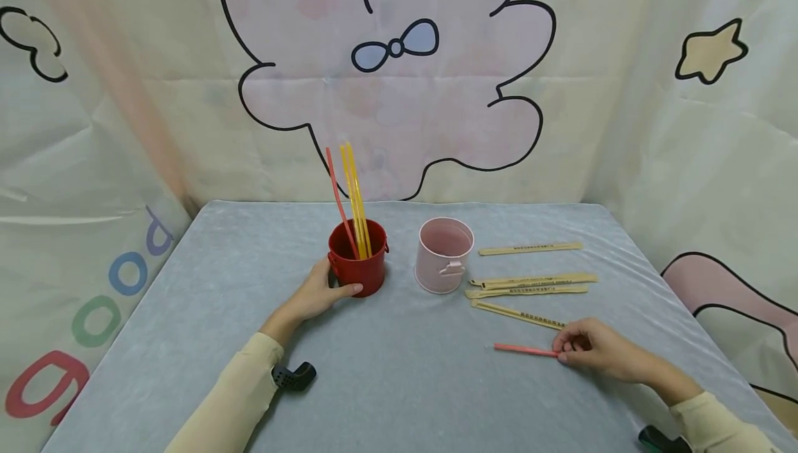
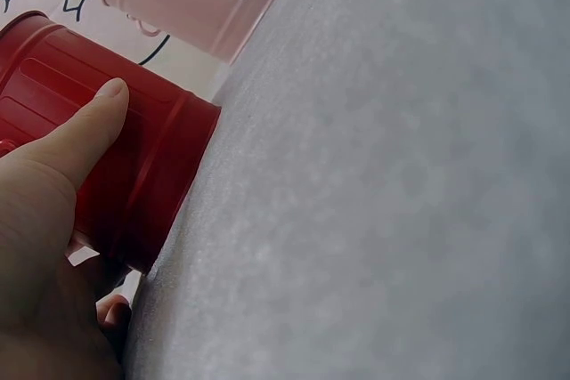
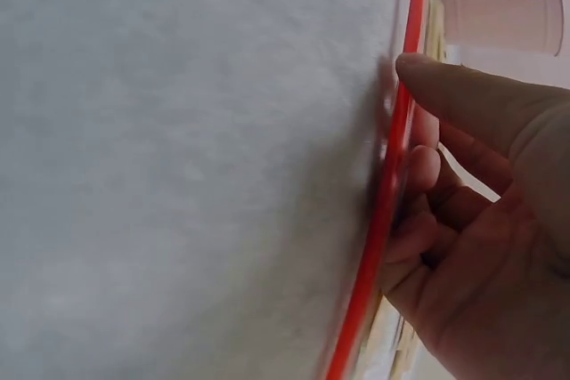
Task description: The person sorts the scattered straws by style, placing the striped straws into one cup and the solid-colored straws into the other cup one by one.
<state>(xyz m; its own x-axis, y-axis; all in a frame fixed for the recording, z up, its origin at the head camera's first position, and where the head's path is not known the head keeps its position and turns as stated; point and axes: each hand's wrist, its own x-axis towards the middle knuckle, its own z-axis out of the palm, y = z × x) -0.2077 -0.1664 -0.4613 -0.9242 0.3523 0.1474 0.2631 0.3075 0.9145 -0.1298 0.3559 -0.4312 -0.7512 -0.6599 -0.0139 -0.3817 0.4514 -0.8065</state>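
On the left of the table, a small red bucket (image 1: pixel 368 271) stands upright with one red and several yellow straws (image 1: pixel 353 197) leaning in it. My left hand (image 1: pixel 319 291) grips its side low down, the thumb (image 2: pixel 89 131) lying across the front wall. At the right, my right hand (image 1: pixel 601 352) pinches a red straw (image 3: pixel 378 206) between thumb and fingers. That straw lies level, at or just above the cloth, and seems to have a clear wrapper. Part of it is hidden by the hand in the head view.
A pale pink bucket (image 1: pixel 436 269) stands right of the red one, with nothing seen inside. To its right lie several paper-wrapped sticks (image 1: pixel 530 249) with printed text, the nearest partly behind my right hand. A grey-blue cloth (image 1: pixel 399 384) covers the table; a printed curtain (image 1: pixel 156 141) hangs behind.
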